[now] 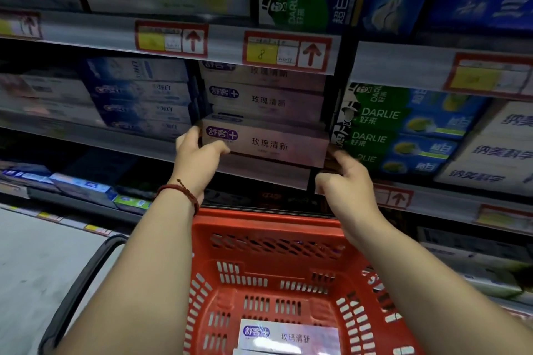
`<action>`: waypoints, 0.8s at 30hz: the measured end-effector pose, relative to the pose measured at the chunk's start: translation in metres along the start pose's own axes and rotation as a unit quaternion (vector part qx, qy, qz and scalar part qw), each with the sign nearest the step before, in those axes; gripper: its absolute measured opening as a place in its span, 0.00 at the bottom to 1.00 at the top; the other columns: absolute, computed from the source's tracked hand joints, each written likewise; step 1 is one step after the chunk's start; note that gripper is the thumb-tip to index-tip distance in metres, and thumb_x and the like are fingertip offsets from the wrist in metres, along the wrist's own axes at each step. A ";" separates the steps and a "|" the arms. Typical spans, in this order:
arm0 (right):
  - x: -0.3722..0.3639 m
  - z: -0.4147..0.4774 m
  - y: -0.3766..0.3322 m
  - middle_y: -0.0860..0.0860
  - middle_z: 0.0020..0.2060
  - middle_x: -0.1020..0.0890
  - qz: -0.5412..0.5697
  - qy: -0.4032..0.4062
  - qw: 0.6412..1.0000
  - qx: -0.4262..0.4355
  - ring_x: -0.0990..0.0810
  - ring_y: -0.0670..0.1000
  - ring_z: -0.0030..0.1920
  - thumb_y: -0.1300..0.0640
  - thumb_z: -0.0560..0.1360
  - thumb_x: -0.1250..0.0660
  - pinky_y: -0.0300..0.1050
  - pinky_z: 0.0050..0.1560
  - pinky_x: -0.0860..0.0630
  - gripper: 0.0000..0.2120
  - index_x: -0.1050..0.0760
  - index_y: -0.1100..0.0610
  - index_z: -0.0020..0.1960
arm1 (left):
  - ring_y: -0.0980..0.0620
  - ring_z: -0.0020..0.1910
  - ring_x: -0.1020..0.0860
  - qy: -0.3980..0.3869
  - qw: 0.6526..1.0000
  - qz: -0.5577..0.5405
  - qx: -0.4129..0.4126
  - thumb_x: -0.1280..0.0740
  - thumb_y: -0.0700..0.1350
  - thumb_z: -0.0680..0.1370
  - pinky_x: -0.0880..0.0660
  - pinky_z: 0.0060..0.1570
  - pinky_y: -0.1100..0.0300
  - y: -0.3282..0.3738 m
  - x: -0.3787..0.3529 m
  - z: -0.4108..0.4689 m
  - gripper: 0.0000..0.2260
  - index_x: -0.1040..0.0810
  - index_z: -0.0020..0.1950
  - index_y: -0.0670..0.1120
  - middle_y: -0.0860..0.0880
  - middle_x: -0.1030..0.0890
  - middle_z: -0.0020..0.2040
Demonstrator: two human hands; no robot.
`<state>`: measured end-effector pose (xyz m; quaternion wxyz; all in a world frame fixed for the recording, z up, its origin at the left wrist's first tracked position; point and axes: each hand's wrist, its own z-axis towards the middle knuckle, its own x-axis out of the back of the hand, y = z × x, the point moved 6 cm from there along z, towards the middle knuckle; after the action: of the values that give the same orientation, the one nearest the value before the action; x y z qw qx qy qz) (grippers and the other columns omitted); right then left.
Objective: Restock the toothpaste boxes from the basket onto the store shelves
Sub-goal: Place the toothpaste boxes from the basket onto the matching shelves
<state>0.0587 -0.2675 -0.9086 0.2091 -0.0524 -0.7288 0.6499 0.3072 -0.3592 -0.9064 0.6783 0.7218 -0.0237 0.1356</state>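
A pale pink toothpaste box (268, 145) lies lengthwise at the front of the middle shelf (259, 173), below a stack of like boxes (265, 99). My left hand (196, 158) grips its left end, thumb on the front face. My right hand (346, 179) holds its right end, fingers partly hidden behind the box corner. Below my arms stands a red plastic basket (259, 239) with another pink toothpaste box (288, 336) lying in its bottom.
Blue boxes (144, 95) fill the shelf to the left, green and blue Darlie boxes (403, 127) stand to the right. The upper shelf edge (230, 43) with red price tags hangs just above. Grey floor (43, 262) lies at the lower left, beside the basket's black handle (83, 277).
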 end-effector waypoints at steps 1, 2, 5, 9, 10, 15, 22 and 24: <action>0.000 0.001 0.000 0.48 0.72 0.28 -0.008 -0.002 1.000 0.003 0.21 0.46 0.61 0.61 0.68 0.34 0.41 0.60 0.21 0.39 0.34 0.51 0.79 | 0.49 0.65 0.26 -0.006 1.000 0.013 -0.002 0.29 0.48 0.67 0.30 0.69 0.53 0.000 -0.002 0.003 0.29 0.25 0.69 0.47 0.49 0.29 0.71; -0.001 0.002 0.002 0.49 0.73 0.28 -0.012 -0.009 1.000 0.001 0.22 0.50 0.65 0.59 0.66 0.35 0.46 0.64 0.22 0.40 0.34 0.50 0.79 | 0.49 0.67 0.28 -0.009 1.000 0.021 0.000 0.29 0.48 0.69 0.32 0.70 0.53 -0.001 -0.002 0.005 0.29 0.26 0.71 0.46 0.49 0.32 0.72; -0.004 0.004 0.005 0.51 0.69 0.24 -0.023 -0.043 0.999 -0.006 0.17 0.52 0.57 0.61 0.68 0.34 0.44 0.52 0.20 0.38 0.34 0.49 0.78 | 0.53 0.68 0.30 -0.021 0.999 0.032 0.009 0.29 0.47 0.74 0.34 0.67 0.57 -0.007 0.002 0.012 0.28 0.28 0.74 0.47 0.52 0.32 0.73; -0.011 0.000 0.002 0.50 0.68 0.23 -0.016 -0.062 0.998 -0.008 0.22 0.47 0.61 0.67 0.73 0.35 0.40 0.55 0.25 0.35 0.35 0.51 0.79 | 0.53 0.66 0.26 -0.055 0.998 -0.001 0.026 0.31 0.44 0.75 0.33 0.64 0.59 -0.014 0.002 0.007 0.24 0.25 0.71 0.52 0.55 0.21 0.66; -0.012 -0.001 0.001 0.47 0.70 0.25 -0.009 -0.059 0.998 -0.011 0.24 0.46 0.65 0.68 0.74 0.35 0.40 0.59 0.28 0.35 0.36 0.53 0.79 | 0.54 0.68 0.27 -0.056 0.998 -0.004 0.032 0.31 0.45 0.75 0.34 0.65 0.58 -0.016 0.003 0.007 0.26 0.27 0.73 0.52 0.55 0.22 0.67; -0.007 -0.012 -0.004 0.44 0.61 0.22 -0.027 0.025 0.999 0.016 0.23 0.45 0.60 0.65 0.78 0.36 0.40 0.60 0.28 0.25 0.28 0.54 0.74 | 0.53 0.64 0.25 -0.035 0.998 0.001 0.044 0.32 0.41 0.79 0.28 0.69 0.51 -0.013 0.000 -0.022 0.20 0.25 0.72 0.47 0.51 0.22 0.66; -0.035 -0.033 0.039 0.54 0.36 0.17 -0.124 -0.155 0.980 -0.023 0.18 0.53 0.32 0.66 0.77 0.36 0.46 0.34 0.22 0.09 0.22 0.56 0.43 | 0.51 0.32 0.21 -0.180 0.974 0.108 0.084 0.38 0.33 0.79 0.26 0.33 0.60 -0.080 -0.021 -0.088 0.10 0.20 0.47 0.47 0.46 0.16 0.41; -0.050 -0.049 0.073 0.56 0.36 0.20 -0.156 -0.261 0.946 -0.116 0.20 0.52 0.29 0.66 0.80 0.37 0.42 0.30 0.25 0.09 0.24 0.57 0.43 | 0.51 0.34 0.20 -0.239 0.947 0.181 0.118 0.38 0.34 0.80 0.27 0.34 0.60 -0.118 -0.025 -0.105 0.10 0.20 0.50 0.46 0.47 0.16 0.42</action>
<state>0.1079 -0.2286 -0.9883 0.1028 0.2096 -0.8274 0.5109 0.2920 -0.2504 -1.0226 0.5270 0.7914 -0.2989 0.0809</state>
